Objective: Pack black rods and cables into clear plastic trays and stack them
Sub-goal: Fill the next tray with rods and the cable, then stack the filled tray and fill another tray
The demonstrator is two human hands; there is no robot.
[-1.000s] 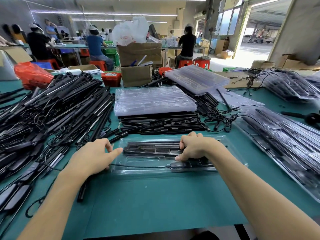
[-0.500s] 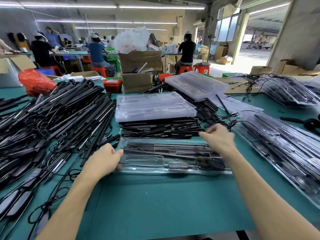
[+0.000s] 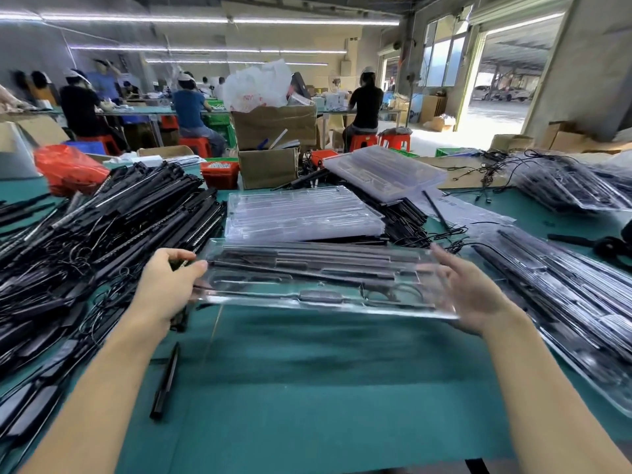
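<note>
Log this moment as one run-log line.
phase: lifting filled tray off green table | left hand: grips left end | right hand: supports right end, fingers straight | empty tray stack behind

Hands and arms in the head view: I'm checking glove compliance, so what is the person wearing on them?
Nothing shows on either. The left hand and right hand are bare, without gloves, rings or a watch. Both forearms are bare as far as the frame's bottom edge; no sleeve or cuff is in view.
</note>
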